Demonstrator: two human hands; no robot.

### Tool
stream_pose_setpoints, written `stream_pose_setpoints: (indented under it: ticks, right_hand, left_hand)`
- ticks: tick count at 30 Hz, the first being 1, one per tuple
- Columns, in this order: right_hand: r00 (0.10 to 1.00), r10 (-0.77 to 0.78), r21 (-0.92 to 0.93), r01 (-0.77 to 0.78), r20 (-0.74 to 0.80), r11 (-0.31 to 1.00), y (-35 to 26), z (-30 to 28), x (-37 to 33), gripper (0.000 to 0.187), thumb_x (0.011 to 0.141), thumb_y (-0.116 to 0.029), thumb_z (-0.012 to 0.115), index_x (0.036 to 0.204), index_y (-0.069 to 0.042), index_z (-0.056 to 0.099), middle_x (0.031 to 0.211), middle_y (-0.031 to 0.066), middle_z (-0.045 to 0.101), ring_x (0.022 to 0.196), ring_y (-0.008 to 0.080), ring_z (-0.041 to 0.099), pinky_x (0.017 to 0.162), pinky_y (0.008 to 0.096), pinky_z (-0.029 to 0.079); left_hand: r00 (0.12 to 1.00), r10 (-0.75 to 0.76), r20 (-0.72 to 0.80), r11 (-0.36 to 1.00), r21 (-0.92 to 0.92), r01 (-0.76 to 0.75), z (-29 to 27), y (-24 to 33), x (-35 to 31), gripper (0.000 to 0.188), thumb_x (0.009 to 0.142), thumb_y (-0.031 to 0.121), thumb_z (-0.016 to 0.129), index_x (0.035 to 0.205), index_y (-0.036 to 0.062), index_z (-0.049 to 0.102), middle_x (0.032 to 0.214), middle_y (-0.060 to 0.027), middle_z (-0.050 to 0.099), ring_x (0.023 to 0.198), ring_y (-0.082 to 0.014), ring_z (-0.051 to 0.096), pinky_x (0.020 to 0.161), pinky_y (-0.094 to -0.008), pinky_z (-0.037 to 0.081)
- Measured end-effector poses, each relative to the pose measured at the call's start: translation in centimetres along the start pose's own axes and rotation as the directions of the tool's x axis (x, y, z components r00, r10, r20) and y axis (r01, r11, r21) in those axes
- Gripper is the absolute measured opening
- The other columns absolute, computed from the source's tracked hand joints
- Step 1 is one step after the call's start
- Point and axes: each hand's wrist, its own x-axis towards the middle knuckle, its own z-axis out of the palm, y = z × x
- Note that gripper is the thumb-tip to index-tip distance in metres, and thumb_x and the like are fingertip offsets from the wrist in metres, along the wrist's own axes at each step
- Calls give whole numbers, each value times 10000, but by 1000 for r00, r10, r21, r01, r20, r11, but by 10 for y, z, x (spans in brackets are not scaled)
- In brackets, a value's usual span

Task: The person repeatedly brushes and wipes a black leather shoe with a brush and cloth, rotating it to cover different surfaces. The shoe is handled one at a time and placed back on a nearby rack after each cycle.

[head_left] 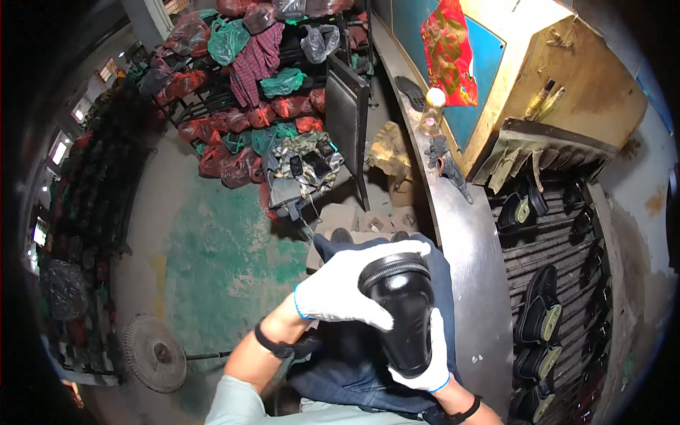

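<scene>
A glossy black shoe (404, 315) is held over my lap, its rounded, ridged-edged end pointing away from me. My left hand (338, 283), in a white glove with a blue cuff edge, wraps the far left side, thumb lying against the upper. Around the near right side closes my right hand (438, 358), gloved the same way. The shoe's underside and the fingertips beneath it are hidden. Dark blue cloth (347, 361) covers my lap below both hands.
A metal bench top (482, 283) runs along my right, bearing a dark glove (448, 166), a bottle (431, 117) and a dark sole (409, 92). Beyond it, black shoes (542, 304) stand on a slatted rack. A fan (156, 354) is at left; a cloth-laden chair (345, 106) stands ahead.
</scene>
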Motion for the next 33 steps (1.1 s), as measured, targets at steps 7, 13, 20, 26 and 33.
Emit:
stream_pose_setpoints:
  ticks: [7, 13, 20, 26, 33]
  right_hand:
    - [971, 78, 643, -208, 224, 737, 30, -29, 56, 1267, 805, -203, 946, 1772, -16, 149, 1561, 176, 593, 1500, 322, 535, 1323, 466, 359]
    - [869, 305, 822, -477, 389, 312, 18, -51, 99, 958, 935, -74, 819, 1742, 32, 313, 1513, 166, 643, 1319, 253, 674, 1119, 362, 544]
    - [763, 259, 250, -480, 593, 840, -35, -82, 128, 475, 989, -159, 837, 1409, 43, 743, 1225, 55, 805, 1016, 126, 725, 945, 299, 593]
    - [535, -346, 266, 224, 770, 938, -91, -125, 53, 462, 887, -311, 933, 1246, -32, 846, 734, 61, 593, 632, 291, 557, 630, 416, 444]
    - [676, -301, 32, 380, 672, 924, -13, -81, 68, 516, 879, -319, 880, 1359, -138, 827, 987, 28, 621, 959, 280, 577, 908, 430, 501]
  left_hand:
    - [775, 364, 516, 144, 791, -594, 66, -31, -59, 515, 1047, 228, 656, 1544, 97, 638, 1626, -168, 614, 1423, -346, 660, 1156, -501, 554]
    - [808, 77, 585, 156, 793, -589, 139, -178, -129, 406, 1061, 240, 530, 1419, 58, 588, 1792, -183, 419, 1627, -322, 447, 1270, -494, 443]
    - [890, -16, 455, -515, 760, -397, 160, -214, -140, 618, 1079, 205, 502, 1679, 91, 404, 1856, -97, 301, 1687, -202, 335, 1366, -378, 333]
    - [807, -525, 272, 574, 813, 100, 169, -196, -137, 674, 1050, 170, 527, 1717, 107, 450, 1742, -73, 488, 1590, -192, 481, 1334, -323, 380]
    - [975, 167, 146, 563, 798, -216, 154, -175, -117, 345, 1002, 164, 664, 1318, 28, 671, 1411, -189, 675, 1353, -395, 656, 1185, -520, 524]
